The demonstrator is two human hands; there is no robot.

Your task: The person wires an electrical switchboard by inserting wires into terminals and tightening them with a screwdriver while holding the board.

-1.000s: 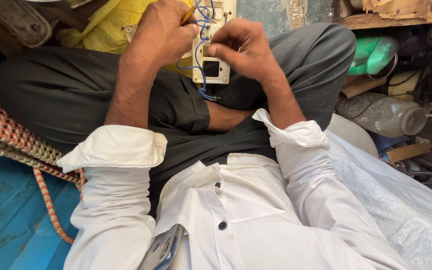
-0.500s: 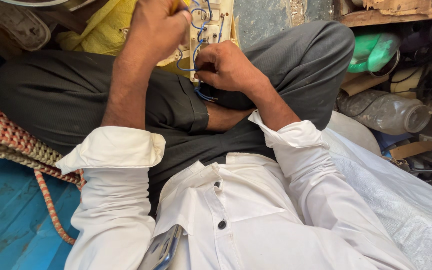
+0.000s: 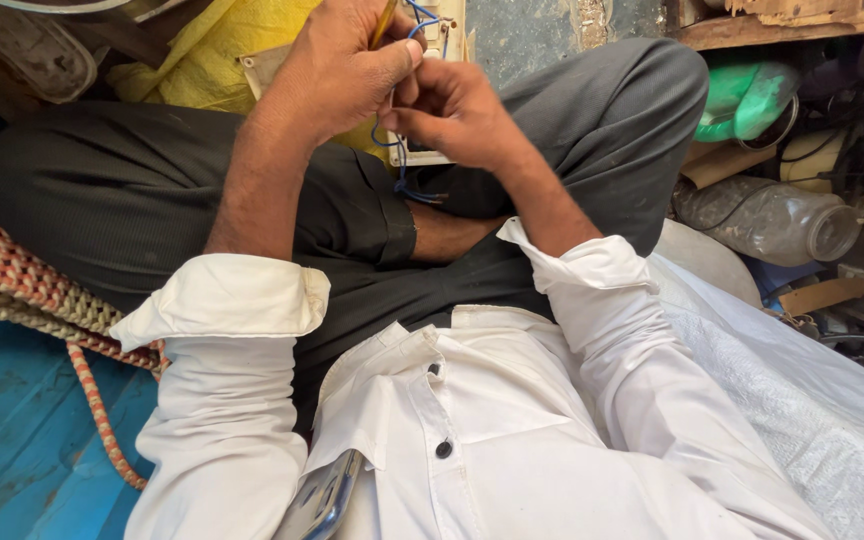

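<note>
The person sits cross-legged in dark trousers and a white shirt with rolled cuffs. The left hand (image 3: 337, 70) is closed around a thin yellow tool (image 3: 384, 20), held above the lap. The right hand (image 3: 457, 110) pinches the blue wires (image 3: 399, 165), which run from a cream switch plate (image 3: 439, 40) resting on the knees. Both hands touch at the fingertips. A yellow cloth (image 3: 207, 55) lies behind the left hand. A clear plastic bottle (image 3: 767, 215) lies to the right, a woven rope (image 3: 12, 285) to the left on the blue floor (image 3: 12, 450). A phone (image 3: 322, 500) sits in the shirt pocket.
</note>
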